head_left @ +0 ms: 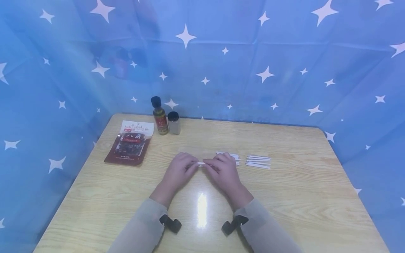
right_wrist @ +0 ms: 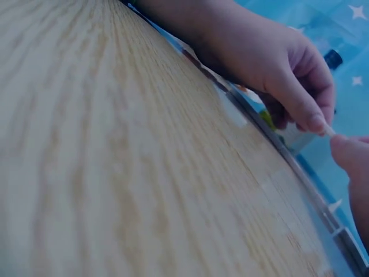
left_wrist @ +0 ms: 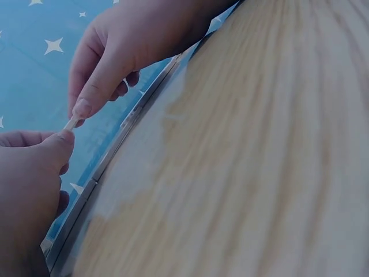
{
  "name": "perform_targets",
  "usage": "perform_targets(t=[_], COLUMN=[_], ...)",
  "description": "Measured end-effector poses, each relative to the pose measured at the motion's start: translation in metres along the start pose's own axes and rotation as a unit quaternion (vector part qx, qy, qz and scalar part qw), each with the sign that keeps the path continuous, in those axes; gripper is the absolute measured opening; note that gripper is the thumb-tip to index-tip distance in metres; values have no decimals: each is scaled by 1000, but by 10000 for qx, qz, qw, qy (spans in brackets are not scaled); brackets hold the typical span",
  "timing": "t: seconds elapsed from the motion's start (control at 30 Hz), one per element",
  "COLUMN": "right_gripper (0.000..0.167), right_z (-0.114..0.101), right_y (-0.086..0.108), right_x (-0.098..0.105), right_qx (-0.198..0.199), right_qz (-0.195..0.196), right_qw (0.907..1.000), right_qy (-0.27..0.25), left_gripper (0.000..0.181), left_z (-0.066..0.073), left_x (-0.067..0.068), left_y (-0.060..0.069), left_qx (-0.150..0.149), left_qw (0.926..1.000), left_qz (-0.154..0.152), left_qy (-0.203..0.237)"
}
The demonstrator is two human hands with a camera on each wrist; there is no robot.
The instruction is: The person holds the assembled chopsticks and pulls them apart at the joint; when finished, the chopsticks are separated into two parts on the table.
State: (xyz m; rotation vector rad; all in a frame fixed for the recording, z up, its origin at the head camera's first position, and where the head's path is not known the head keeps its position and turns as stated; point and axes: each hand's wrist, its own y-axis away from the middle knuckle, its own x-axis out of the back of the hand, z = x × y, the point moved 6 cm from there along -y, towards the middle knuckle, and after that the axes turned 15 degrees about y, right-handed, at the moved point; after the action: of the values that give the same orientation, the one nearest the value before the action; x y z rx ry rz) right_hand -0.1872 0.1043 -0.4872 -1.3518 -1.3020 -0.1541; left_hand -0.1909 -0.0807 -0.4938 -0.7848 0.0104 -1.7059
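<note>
A short, thin white stick (head_left: pixel 199 163) spans the gap between the two hands, just above the table. My left hand (head_left: pixel 179 168) pinches one end between thumb and fingers. The other end is pinched the same way by my right hand (head_left: pixel 224 172). In the left wrist view the stick (left_wrist: pixel 70 123) shows only briefly between the thumb tips; the fingers hide the rest. Beside and partly behind the right hand lies a group of white sticks (head_left: pixel 237 159). Farther right is a second group of white sticks (head_left: pixel 258 162), laid side by side.
At the back left of the wooden table (head_left: pixel 294 189) stand a dark-capped bottle (head_left: pixel 160 121) and a small black-lidded jar (head_left: pixel 174 124). A brown and white packet (head_left: pixel 131 144) lies left of them. Behind the table hangs a blue star-patterned curtain (head_left: pixel 234 63).
</note>
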Motion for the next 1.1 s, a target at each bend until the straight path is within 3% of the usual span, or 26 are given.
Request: perform_targets(t=[0.27, 0.63, 0.9, 1.1], right_gripper=[12, 11, 11, 13], right_z=[4, 12, 19, 29], right_y=[2, 9, 19, 24], right_x=[3, 14, 21, 29], right_qx=[-288, -226, -247, -365], right_qz=[43, 289, 172, 118], right_qw=[9986, 9984, 9994, 9991], right_qy=[-442, -436, -175, -176], left_gripper=[9, 8, 7, 8], left_z=[9, 16, 17, 23], left_x=[-4, -14, -27, -37], left_y=[-1, -3, -4, -12], left_qx=[-563, -887, -561, -578], left_qw=[9982, 9955, 9977, 9977], left_qz=[170, 329, 136, -53], left_qy=[-92, 61, 344, 353])
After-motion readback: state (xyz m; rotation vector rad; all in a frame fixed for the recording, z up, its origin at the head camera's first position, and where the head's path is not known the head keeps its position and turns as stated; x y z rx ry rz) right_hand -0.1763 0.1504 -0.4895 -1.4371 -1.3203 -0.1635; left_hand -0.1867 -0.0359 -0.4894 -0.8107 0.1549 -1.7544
